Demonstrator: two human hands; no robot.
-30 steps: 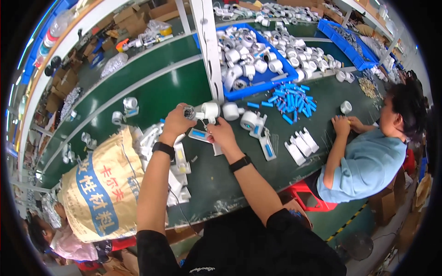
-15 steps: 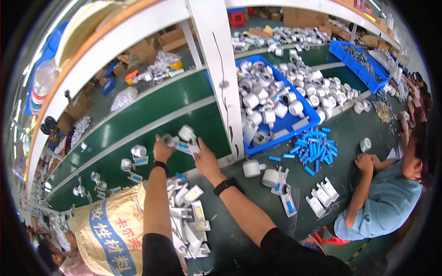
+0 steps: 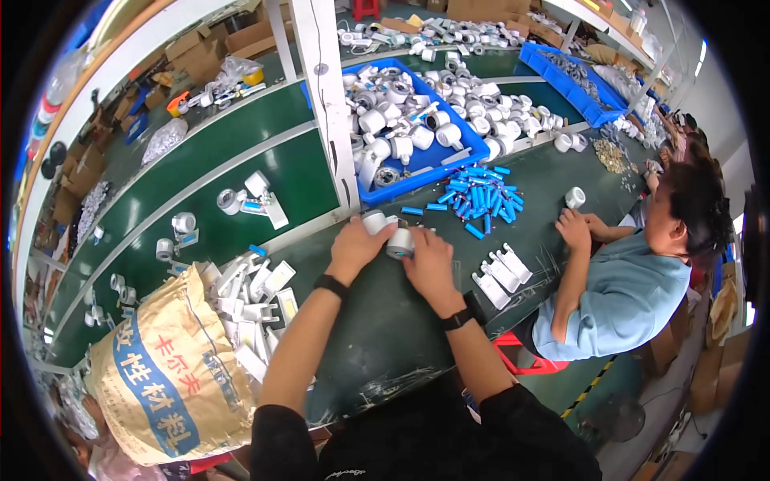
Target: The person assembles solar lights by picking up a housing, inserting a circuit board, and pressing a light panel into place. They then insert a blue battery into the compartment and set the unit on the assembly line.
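Observation:
My left hand (image 3: 358, 247) is closed round a white round lamp-like housing (image 3: 374, 222) on the dark green table. Right beside it, my right hand (image 3: 431, 268) has its fingers round a second white housing (image 3: 399, 243) with a grey rim. Whatever lies under my right palm is hidden. Beyond my left hand, on the green belt, lie a white cup-shaped head (image 3: 257, 183), a grey-rimmed ring part (image 3: 229, 201) and a long white casing (image 3: 275, 210) with a blue cell next to it.
Loose blue cylindrical batteries (image 3: 481, 196) lie ahead. A blue bin (image 3: 473, 152) holds white housings. White casings (image 3: 501, 276) lie right, near a seated co-worker (image 3: 618, 280) in blue. A printed sack (image 3: 172, 365) and piled white shells (image 3: 255, 309) stand left. A white post (image 3: 325, 104) rises ahead.
Both hands have let go of the parts on the belt and come back to the right, onto two white housings on the table. The view has turned to the right.

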